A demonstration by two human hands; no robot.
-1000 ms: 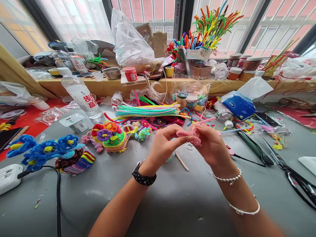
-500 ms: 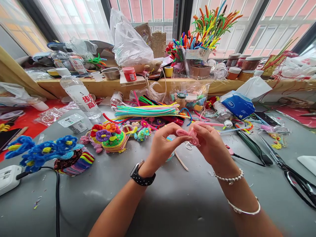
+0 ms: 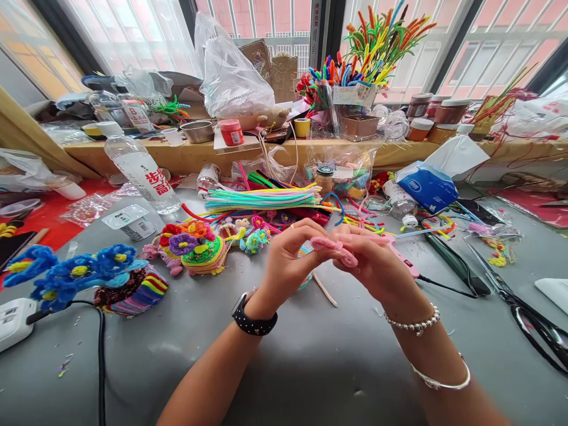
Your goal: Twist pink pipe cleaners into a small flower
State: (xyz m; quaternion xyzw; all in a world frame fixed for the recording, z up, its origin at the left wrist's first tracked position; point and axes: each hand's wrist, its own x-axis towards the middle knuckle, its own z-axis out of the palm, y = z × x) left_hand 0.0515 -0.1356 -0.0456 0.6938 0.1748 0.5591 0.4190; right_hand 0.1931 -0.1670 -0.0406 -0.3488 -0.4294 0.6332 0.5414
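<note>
Both hands hold a pink pipe cleaner over the grey table, a little above its middle. My left hand, with a black watch at the wrist, pinches the coiled left end between thumb and fingers. My right hand, with two bracelets on the arm, is closed on the right part, fingers curled around the twisted strands. Just behind the hands lie a bundle of coloured pipe cleaners and small finished pipe-cleaner flowers.
A blue flower piece and a black cable lie at the left, a water bottle behind them. Black scissors and a blue tissue pack are at the right. A wooden shelf crowded with jars and bags runs along the back.
The free pink end that stuck up to the right has been brought down and wound in. My hands have turned slightly, with the right fingers now lower around the piece.
</note>
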